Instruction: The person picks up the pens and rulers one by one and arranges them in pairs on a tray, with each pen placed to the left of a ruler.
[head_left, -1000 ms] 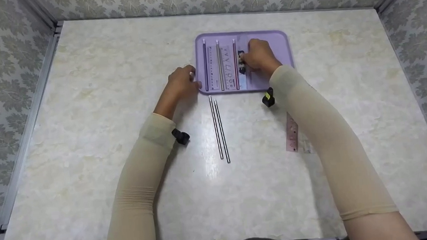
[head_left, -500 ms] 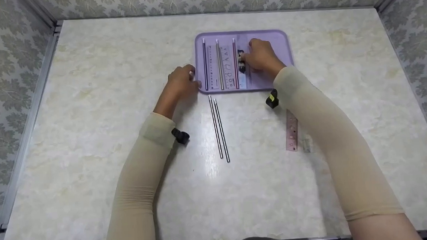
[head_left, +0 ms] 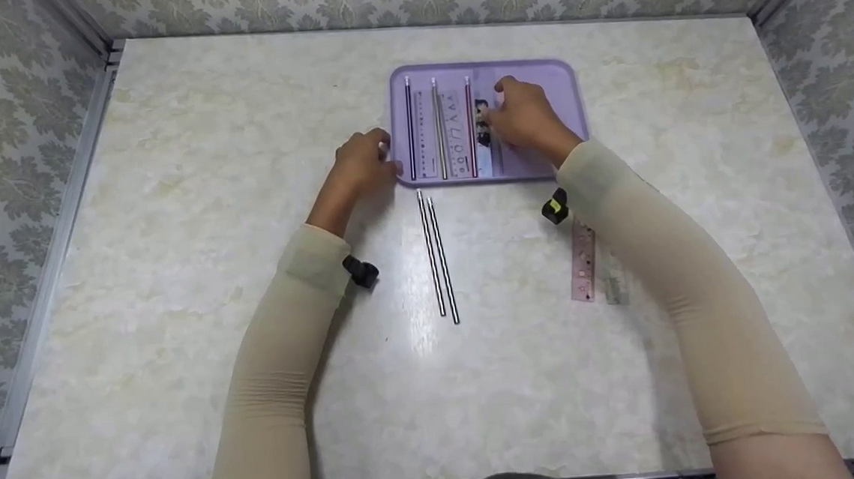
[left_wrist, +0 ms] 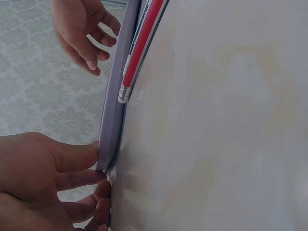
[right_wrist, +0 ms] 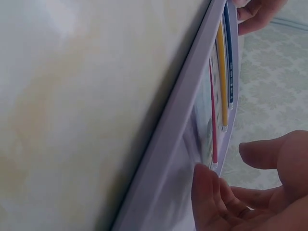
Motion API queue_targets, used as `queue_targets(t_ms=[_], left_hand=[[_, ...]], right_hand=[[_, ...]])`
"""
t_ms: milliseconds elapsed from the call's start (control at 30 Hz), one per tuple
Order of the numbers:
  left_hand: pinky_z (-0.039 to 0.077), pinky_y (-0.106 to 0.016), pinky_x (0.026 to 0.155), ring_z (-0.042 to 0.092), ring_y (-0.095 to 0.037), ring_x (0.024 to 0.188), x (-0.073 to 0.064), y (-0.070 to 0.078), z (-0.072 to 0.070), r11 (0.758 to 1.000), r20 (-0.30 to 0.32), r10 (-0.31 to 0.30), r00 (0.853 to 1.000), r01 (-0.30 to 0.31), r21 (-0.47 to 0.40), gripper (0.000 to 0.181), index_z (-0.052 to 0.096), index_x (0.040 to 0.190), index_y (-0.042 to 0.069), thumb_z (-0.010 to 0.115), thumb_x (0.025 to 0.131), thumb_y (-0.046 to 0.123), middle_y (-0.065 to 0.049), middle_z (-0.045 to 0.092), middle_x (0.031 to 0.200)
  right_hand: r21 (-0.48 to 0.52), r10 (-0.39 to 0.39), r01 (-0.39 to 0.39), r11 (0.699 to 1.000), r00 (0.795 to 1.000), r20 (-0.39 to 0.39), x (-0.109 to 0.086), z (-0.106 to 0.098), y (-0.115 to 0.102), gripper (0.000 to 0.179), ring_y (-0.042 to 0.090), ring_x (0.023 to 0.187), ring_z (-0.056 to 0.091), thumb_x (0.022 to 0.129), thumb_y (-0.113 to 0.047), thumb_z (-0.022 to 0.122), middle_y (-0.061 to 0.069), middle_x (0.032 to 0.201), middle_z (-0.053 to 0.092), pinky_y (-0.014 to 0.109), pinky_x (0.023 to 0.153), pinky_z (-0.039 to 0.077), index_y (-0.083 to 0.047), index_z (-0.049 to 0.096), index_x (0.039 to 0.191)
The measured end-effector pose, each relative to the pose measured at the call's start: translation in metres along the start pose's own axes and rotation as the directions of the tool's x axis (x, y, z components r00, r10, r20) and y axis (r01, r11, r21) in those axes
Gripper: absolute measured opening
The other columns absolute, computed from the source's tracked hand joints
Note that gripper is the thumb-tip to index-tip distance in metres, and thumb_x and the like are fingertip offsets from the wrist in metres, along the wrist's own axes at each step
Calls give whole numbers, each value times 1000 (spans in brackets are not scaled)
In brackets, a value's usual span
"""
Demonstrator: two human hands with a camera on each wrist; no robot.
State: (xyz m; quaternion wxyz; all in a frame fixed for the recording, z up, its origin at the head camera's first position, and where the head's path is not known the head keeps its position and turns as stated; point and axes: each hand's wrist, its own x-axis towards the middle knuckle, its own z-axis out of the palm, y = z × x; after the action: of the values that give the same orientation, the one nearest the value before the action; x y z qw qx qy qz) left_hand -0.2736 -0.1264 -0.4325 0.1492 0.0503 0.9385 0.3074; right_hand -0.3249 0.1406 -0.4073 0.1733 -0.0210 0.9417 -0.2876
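Observation:
A purple tray (head_left: 533,70) lies on the table with pencils and clear rulers laid lengthwise in it. My left hand (head_left: 361,163) touches its left edge near the front corner, thumb on the rim. Inside the tray are a dark pencil (head_left: 410,129), a yellow pencil (right_wrist: 222,72) and a red pencil (head_left: 471,127). Clear rulers (head_left: 427,134) lie between them. Right of the red pencil is a clear strip with black pictures (head_left: 485,159), with my right hand (head_left: 527,116) above it. That hand's thumb and index finger stand apart, and nothing shows between them.
Two pencils (head_left: 440,261) lie before the tray; one looks red in the left wrist view. A pink ruler (head_left: 583,266) and a small clear piece (head_left: 615,290) lie by my right forearm. Patterned walls (head_left: 350,1) stand behind and beside the table.
My right thumb and index finger have spread apart above the strip with black pictures. The right forearm has shifted slightly right and toward me. My left hand stays at the tray's edge.

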Motion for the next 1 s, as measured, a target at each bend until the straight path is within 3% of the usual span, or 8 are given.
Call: queue_targets(t_ms=[100, 433, 733, 1000], left_hand=[[42, -48, 106, 54, -37, 119, 0, 0, 0, 1000, 6, -8, 1000, 8, -2, 49, 53, 140, 0, 65, 96, 15, -23, 59, 127], [42, -48, 107, 53, -36, 121, -1, 2, -2, 1000, 9, -17, 1000, 17, -7, 49, 52, 142, 0, 64, 96, 15, -23, 59, 128], [42, -47, 107, 53, -36, 122, 0, 2, -1, 999, 24, -39, 999, 40, -17, 50, 51, 143, 2, 64, 97, 16, -23, 58, 131], [42, -47, 108, 52, -35, 123, -1, 3, -2, 998, 32, -50, 998, 51, -29, 50, 50, 144, 3, 64, 98, 17, -21, 57, 131]], right_hand=[[-10, -46, 46, 999, 999, -7, -6, 1, -1, 62, 25, 115, 58, 104, -32, 54, 16, 133, 61, 39, 103, 48, -5, 33, 156], [-28, -169, 169, 985, 986, -5, -27, 7, -7, 57, 28, 116, 57, 104, -28, 56, 17, 129, 61, 42, 102, 48, -4, 40, 152], [-44, -303, 302, 952, 953, -17, -41, 20, -2, 57, 30, 116, 58, 102, -26, 60, 17, 127, 62, 44, 103, 47, 0, 43, 150], [-69, -409, 405, 912, 911, -47, -59, 31, -5, 56, 26, 99, 55, 97, -25, 67, 17, 117, 60, 40, 89, 49, 1, 49, 143]])
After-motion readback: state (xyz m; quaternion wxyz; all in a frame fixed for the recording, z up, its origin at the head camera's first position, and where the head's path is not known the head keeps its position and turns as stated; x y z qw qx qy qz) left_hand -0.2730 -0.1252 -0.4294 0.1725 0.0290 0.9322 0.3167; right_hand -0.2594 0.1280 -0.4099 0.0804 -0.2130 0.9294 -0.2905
